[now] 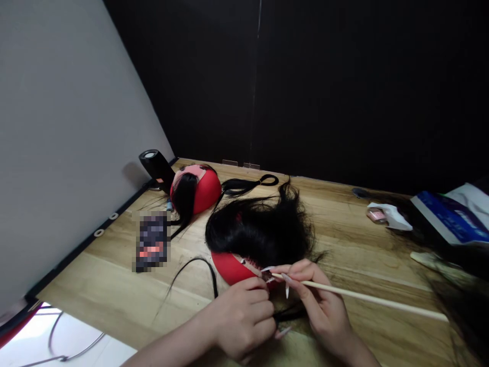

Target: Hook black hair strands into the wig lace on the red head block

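A red head form [229,267] lies on the wooden table in front of me, with a wig of long black hair [263,229] spread over its far side. Along the near edge of the wig runs a pale lace strip [250,266]. My right hand [324,300] pinches a long, pale wooden stick [367,295] close to its tip, at the lace edge; the tip itself is too small to make out. Curled against the near side of the form is my left hand [244,316]. A strand of black hair [292,312] comes out of its closed fingers.
Further back left lies a second red head form [208,191] with black hair, beside a black cylindrical speaker [156,168]. A tied hair bundle [244,186] lies behind the wig. To the right are a blue packet [451,216], a small pink jar [376,215] and loose dark hair [466,290].
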A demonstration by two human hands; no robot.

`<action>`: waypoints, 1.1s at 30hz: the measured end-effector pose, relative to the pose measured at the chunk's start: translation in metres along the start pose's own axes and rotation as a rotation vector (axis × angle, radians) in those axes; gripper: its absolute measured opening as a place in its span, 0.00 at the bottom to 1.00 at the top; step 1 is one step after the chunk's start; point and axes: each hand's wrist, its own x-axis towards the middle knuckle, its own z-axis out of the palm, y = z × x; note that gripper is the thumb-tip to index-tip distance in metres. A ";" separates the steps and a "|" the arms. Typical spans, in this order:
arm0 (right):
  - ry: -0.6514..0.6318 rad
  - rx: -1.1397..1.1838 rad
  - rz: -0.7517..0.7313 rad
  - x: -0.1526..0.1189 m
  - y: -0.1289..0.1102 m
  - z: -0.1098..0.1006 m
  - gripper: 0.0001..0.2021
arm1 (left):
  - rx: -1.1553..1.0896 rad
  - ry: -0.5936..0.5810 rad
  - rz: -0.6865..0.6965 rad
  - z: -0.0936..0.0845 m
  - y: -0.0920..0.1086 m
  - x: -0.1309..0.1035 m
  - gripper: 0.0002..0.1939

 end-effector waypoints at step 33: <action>0.098 -0.219 -0.072 -0.006 -0.069 -0.045 0.04 | -0.029 -0.271 -0.580 -0.041 0.014 -0.055 0.16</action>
